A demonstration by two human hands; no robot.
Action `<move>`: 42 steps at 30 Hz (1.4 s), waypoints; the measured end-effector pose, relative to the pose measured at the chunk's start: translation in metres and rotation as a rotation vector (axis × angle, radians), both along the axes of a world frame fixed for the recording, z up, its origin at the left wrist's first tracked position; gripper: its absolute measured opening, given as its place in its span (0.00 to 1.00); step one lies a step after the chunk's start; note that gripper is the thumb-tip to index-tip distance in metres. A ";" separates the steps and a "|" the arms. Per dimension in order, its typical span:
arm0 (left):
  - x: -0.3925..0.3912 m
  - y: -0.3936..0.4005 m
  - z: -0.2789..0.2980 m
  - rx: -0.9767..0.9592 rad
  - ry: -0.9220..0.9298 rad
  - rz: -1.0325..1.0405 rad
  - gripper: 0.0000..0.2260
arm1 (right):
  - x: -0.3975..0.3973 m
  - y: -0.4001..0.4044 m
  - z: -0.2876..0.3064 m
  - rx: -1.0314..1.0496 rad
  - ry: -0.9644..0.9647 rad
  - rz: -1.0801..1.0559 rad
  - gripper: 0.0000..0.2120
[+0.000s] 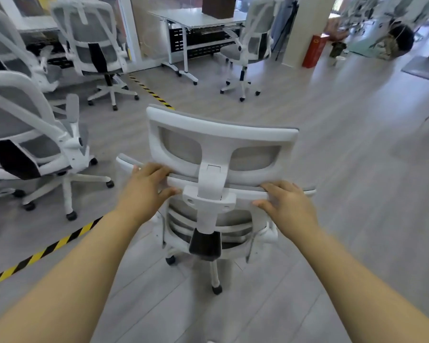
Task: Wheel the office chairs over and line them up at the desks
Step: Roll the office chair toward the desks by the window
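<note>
Floor: pale grey planks, smooth, crossed by hazard tape at near left. A desk stands far centre with one chair just beside it; three more chairs cluster at left (not visibly aligned). The wheeled chair sits near centre, well apart from the desk. Left hand and right hand have their fingers curled over its backrest rim. Judged mid-task.

Chair frame: white
Chair mesh: grey
Floor tape: striped yellow and black
Floor: pale grey planks
Box by pillar: red
</note>
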State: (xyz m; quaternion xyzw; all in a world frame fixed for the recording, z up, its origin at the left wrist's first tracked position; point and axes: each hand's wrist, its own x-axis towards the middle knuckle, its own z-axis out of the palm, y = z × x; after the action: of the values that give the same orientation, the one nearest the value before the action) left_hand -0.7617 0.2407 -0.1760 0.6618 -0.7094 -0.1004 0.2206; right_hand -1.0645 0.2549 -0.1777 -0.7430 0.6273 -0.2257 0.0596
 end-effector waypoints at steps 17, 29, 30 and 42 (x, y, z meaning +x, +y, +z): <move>0.134 -0.228 -0.004 -0.021 0.026 0.109 0.22 | 0.133 -0.277 0.005 0.093 -0.008 0.157 0.17; 0.246 -0.402 -0.009 -0.034 -0.034 0.137 0.22 | 0.242 -0.463 0.002 0.140 -0.015 0.201 0.17; 0.254 -0.416 -0.010 -0.038 -0.043 0.143 0.21 | 0.249 -0.479 0.001 0.140 -0.018 0.210 0.17; 0.306 -0.559 -0.017 -0.080 -0.065 0.314 0.21 | 0.317 -0.666 -0.001 0.131 0.020 0.385 0.17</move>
State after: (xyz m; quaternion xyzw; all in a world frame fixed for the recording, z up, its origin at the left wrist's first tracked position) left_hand -0.4560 -0.3187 -0.1926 0.7581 -0.6075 -0.0149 0.2367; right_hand -0.7473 -0.4107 -0.1791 -0.8459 0.4877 -0.1613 0.1435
